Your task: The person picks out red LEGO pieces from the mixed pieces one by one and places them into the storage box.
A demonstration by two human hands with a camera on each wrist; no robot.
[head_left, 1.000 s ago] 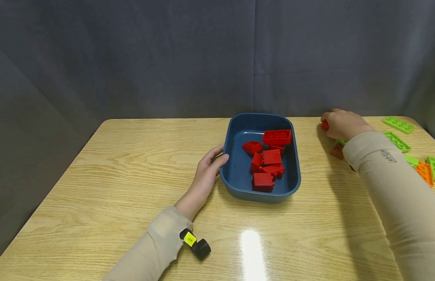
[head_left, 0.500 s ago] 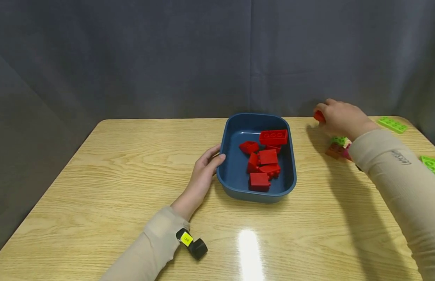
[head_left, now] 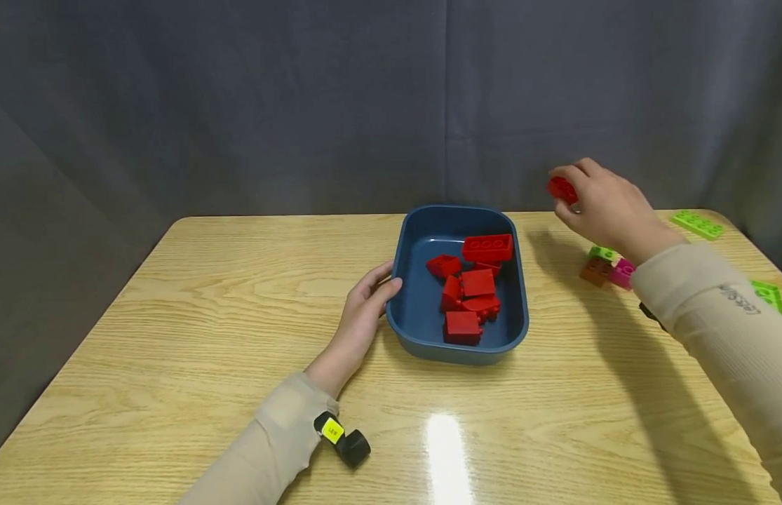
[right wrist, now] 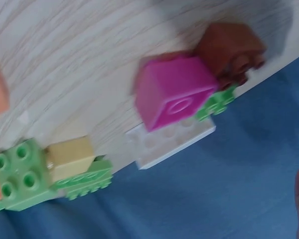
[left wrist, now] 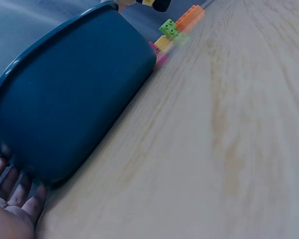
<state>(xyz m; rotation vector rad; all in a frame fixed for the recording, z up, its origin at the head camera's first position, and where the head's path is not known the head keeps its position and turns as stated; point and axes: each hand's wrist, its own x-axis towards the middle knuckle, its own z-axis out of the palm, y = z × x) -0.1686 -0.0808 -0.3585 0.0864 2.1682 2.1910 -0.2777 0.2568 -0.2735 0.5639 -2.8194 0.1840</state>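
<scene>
In the head view a blue plastic bin (head_left: 450, 354) stands on the table, with several red toy bricks (head_left: 477, 283) inside. My left hand (head_left: 359, 315) rests against the bin's left side, thumb at the rim. The left wrist view shows its fingers (left wrist: 21, 191) extended against the outer wall. Off to the right, my right hand (head_left: 608, 210) pinches a red brick (head_left: 562, 189) between thumb and fingers, raised over the table's far edge. Part of that brick is hidden by the fingers.
Right of the bin lie a brown brick (head_left: 595, 272), a pink brick (head_left: 623, 273) and a small green one (head_left: 601, 253). Green plates (head_left: 697, 224) lie farther right. White (right wrist: 172, 142) and yellow (right wrist: 70, 157) bricks show in the right wrist view. A dark curtain (head_left: 302, 105) hangs behind the table.
My right hand has lifted the red brick from the table and moved it up and slightly left, uncovering the brown and pink bricks. The left hand stays at the bin.
</scene>
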